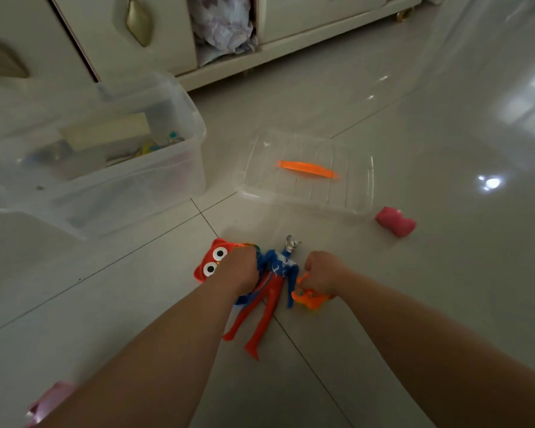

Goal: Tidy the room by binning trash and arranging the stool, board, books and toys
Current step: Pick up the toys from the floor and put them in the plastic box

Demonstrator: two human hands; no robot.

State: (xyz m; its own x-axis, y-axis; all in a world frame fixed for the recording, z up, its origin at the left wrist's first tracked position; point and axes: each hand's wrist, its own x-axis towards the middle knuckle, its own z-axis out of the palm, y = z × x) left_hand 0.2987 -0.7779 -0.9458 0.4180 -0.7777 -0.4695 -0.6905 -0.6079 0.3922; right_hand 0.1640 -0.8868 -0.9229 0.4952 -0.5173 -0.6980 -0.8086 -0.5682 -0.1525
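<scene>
A blue and red action figure (271, 291) with a silver head lies on the tiled floor between my hands. My left hand (240, 268) grips the figure's arm together with a red toy (210, 262) that has big white eyes. My right hand (323, 273) is curled round a small orange toy (311, 299) just right of the figure. A clear plastic storage box (155, 177) holding several toys stands open at the left. Its clear lid (309, 174) with an orange handle lies flat on the floor behind the figure.
A pink toy (396, 223) lies on the floor to the right of the lid. A pink object (48, 403) shows at the bottom left edge. A cream cabinet (306, 17) with crumpled cloth in an open compartment runs along the back.
</scene>
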